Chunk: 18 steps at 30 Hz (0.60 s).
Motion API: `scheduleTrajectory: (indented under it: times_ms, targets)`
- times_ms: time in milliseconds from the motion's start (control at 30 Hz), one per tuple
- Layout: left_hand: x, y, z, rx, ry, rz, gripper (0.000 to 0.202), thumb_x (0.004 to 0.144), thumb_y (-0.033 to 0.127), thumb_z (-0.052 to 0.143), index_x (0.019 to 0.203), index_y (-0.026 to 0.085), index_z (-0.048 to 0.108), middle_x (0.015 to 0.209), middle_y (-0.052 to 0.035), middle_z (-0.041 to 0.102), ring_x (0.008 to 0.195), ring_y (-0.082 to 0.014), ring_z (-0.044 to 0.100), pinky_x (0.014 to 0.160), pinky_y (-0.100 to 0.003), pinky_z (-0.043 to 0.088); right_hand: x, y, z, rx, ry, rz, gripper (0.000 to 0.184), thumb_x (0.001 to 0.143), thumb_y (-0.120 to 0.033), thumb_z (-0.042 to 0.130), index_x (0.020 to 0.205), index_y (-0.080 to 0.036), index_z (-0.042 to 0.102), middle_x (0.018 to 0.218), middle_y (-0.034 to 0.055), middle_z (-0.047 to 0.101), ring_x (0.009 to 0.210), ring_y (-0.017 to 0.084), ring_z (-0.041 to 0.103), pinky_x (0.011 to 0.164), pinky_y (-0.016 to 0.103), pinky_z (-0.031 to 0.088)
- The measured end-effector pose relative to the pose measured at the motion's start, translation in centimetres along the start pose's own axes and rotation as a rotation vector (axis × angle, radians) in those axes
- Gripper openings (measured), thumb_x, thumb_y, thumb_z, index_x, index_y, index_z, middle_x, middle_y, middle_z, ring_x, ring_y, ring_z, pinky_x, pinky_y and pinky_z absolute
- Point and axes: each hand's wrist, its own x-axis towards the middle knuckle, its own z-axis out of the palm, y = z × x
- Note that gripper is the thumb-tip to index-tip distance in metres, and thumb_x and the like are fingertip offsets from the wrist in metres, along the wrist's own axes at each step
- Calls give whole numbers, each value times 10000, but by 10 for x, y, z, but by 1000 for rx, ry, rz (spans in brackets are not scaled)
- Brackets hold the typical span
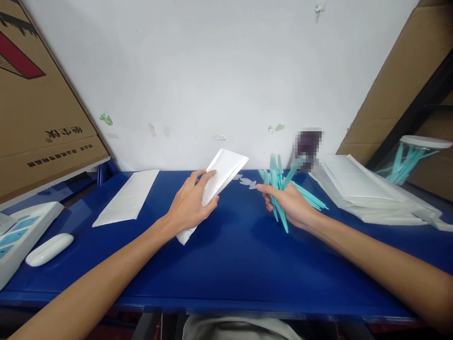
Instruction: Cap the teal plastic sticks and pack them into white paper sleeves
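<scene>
My left hand is closed around a white padded envelope, which tilts up to the right above the blue table. A bunch of slim turquoise plastic sticks, shaped like eyebrow razors, is gripped in my right hand. They fan upward, and some tapered ends point down below the fingers. Behind that hand, more turquoise sticks lie on the table. Small translucent pieces are scattered between the two hands, close to the wall.
Another white envelope lies flat at left, near a white oval case and a white device. A stack of envelopes sits at right, beside a clear container of turquoise sticks. Cardboard leans at left.
</scene>
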Motion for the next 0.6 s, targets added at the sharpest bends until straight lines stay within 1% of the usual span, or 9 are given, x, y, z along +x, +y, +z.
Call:
scheduleTrajectory:
  times_ms: [133,200,267,333,367,433,467,533,600]
  targets:
    - [0,3,-2,9,0,-1,624,932,434,539,1506,241,389,1504,-141,436,1241,-343,554,978,-534,524,0,-6,-1,75,16,64,426,791,-524,791,632,-203,560,591,-16,531,491,114,497,515,296,464]
    - [1,4,-5,31,-9,-14,646,934,452,530,1524,240,375,1516,-146,428,1212,-345,573,948,-525,534,-2,-11,2,104,-6,90,452,814,-540,762,607,-202,546,564,-21,509,470,113,487,510,300,480]
    - [2,3,-8,90,-56,-27,691,933,478,527,1555,235,349,1511,-158,443,1165,-354,602,937,-543,527,-5,-12,5,110,-45,91,469,830,-557,739,603,-206,527,535,-33,479,457,113,475,496,299,482]
    - [2,1,-11,165,-145,-15,722,913,518,554,1552,229,382,1467,-168,502,1151,-384,614,968,-597,488,-6,-11,7,85,-77,55,492,826,-584,730,607,-216,487,513,-50,438,443,103,438,457,279,434]
    - [2,0,-14,190,-180,-4,726,901,549,569,1535,229,419,1445,-171,527,1183,-409,599,998,-631,455,-6,-9,8,55,-90,21,508,823,-596,728,609,-222,459,506,-60,414,437,95,408,439,267,395]
    - [0,3,-20,154,-190,25,717,904,608,562,1505,230,468,1455,-176,529,1298,-442,525,1063,-670,390,-6,-4,8,-27,-110,-63,529,820,-613,723,622,-231,414,505,-76,368,433,81,349,423,252,317]
    - [-1,8,-24,80,-153,52,705,925,622,532,1511,237,459,1489,-171,503,1355,-432,482,1095,-659,373,-6,-1,7,-77,-122,-103,529,825,-616,714,632,-233,404,507,-80,356,438,80,335,426,250,294]
    - [-2,27,-35,-139,-16,168,671,977,606,462,1552,269,387,1553,-142,444,1427,-369,426,1152,-584,369,-6,2,7,-181,-151,-162,520,850,-618,681,638,-235,401,501,-76,356,449,88,335,439,257,284]
    - [-1,59,-46,-328,165,388,661,969,600,480,1558,321,363,1562,-105,443,1447,-322,412,1176,-502,376,-7,2,9,-265,-161,-206,516,869,-617,646,620,-236,404,478,-64,362,453,102,349,452,269,288]
